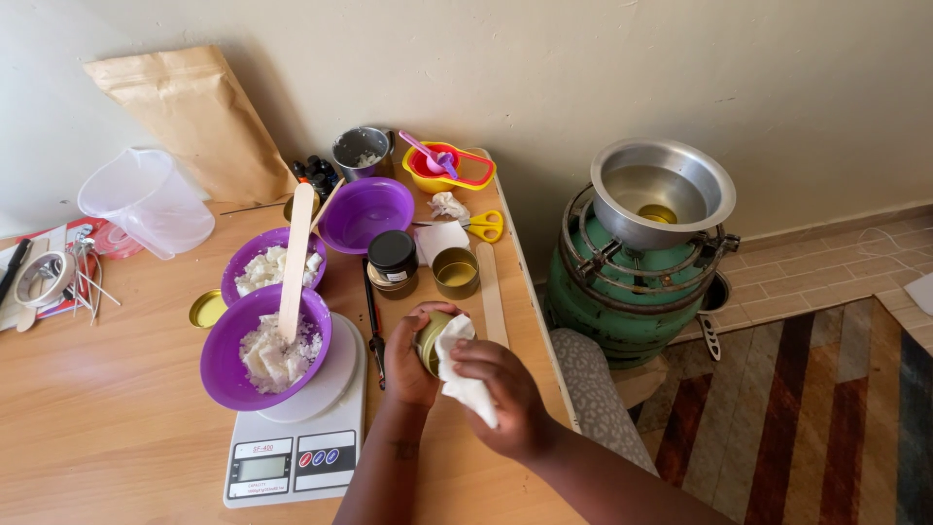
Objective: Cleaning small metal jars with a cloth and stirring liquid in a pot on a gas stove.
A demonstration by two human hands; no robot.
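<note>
gold tin (429, 342) low centre of frame, tipped on its side | left hand (408, 358) clamped round tin | right hand (505, 397) pinching white cloth (461, 371) pressed into the mouth | judgement: steady tin, turn cloth around inner wall | second tin (456, 272) above; purple bowl (264, 346) on scale (296, 455) at left

left hand (408, 355) grips small gold tin (429, 342) tilted on its side | right hand (505, 399) presses white tissue (462, 374) against tin's mouth | kitchen scale (292, 442) just left, carrying purple bowl (219, 365) of white wax chunks with wooden stick (294, 262) | second gold tin (455, 272), black-lidded jar (393, 261) behind | wooden table (107, 418)
</note>
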